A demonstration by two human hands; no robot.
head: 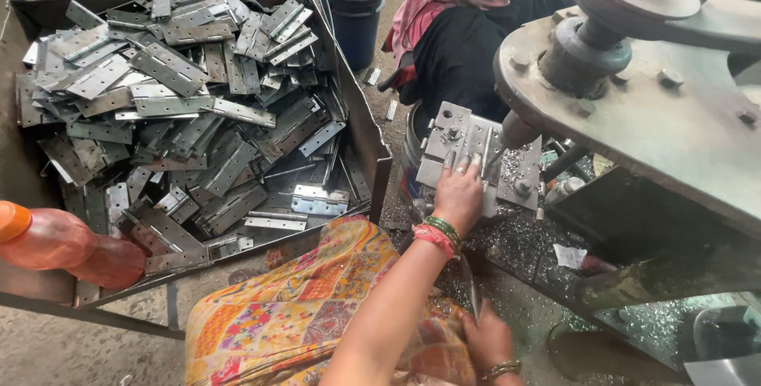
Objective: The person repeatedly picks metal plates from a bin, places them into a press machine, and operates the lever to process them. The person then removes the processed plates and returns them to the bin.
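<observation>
My left hand (458,194) reaches forward, fingers pressed flat on a steel hinge plate (468,144) that lies in the fixture (438,142) of a drilling machine. Its wrist wears green and pink bangles. The machine's spindle (515,128) comes in just right of the fingertips. My right hand (487,340) is low and near me, closed round a thin metal lever (470,284) that rises from it. Metal shavings (507,239) cover the machine bed between the two hands. My lap in bright patterned cloth (317,307) fills the bottom middle.
A big metal tray (372,144) on the left holds several loose steel hinges (182,116). An orange plastic bottle (55,243) lies at its near left corner. A blue bucket (354,9) stands behind. Another person in pink and black (460,45) sits beyond the fixture. The heavy machine frame (666,124) fills the right.
</observation>
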